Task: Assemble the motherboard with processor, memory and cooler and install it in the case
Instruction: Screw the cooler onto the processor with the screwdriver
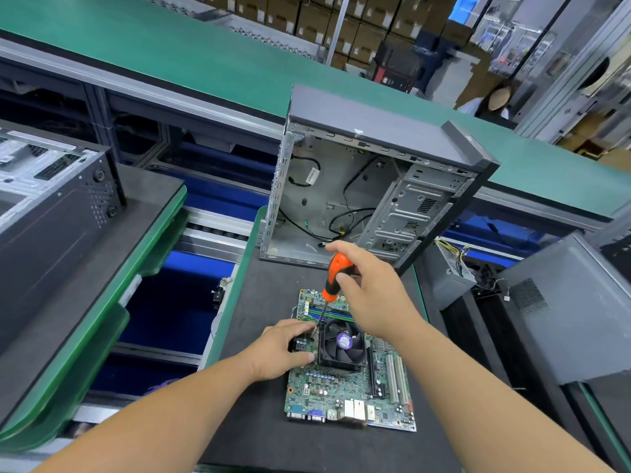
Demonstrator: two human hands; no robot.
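Your right hand (367, 288) grips an orange screwdriver (336, 276), tip at the cooler's (341, 346) far-left corner; your left hand (281, 351) presses the motherboard (345, 394), near the open case (375, 186); a slipped tip could likely gouge the board.

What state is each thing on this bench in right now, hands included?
Motherboard: flat on the dark mat, outside the case.
Cooler: seated on the motherboard.
Memory: slotted into the board.
Screwdriver: tilted, tip at the cooler's corner.
Right hand: grips the screwdriver handle.
Left hand: rests on the board, fingers beside the cooler.
Case: open-sided, no board inside, loose cables.
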